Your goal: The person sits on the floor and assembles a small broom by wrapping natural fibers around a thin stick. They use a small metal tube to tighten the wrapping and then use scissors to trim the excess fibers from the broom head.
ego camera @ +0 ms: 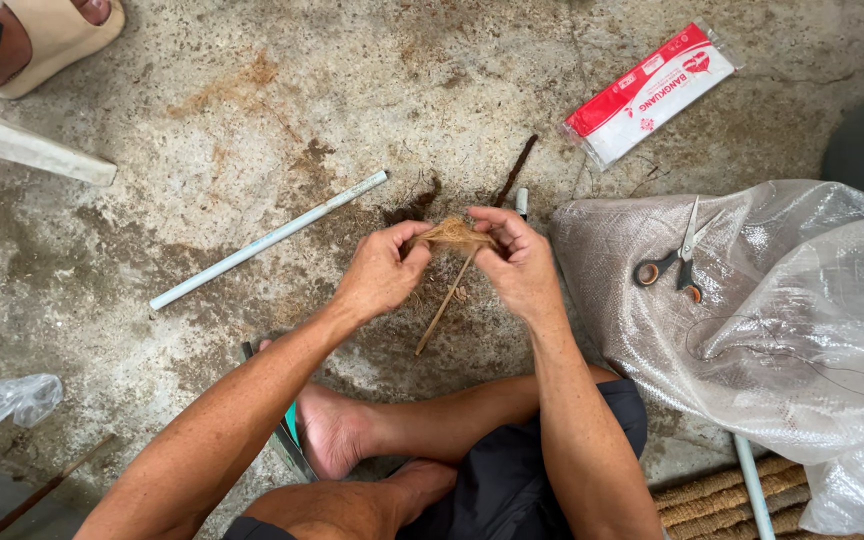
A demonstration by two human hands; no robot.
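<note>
Brown coconut fibre (455, 235) sits pinched between both hands above the stained concrete floor (202, 120). Left hand (384, 270) closes its fingers on one end of the tuft; right hand (520, 262) closes on the other, and a thin wooden stick (444, 308) slants down from the tuft between them. A pale plastic pipe (267, 241) lies on the floor to the left. Scissors (677, 255) rest on a clear plastic sack (752, 320) to the right, with a red and white packet (649, 95) beyond.
</note>
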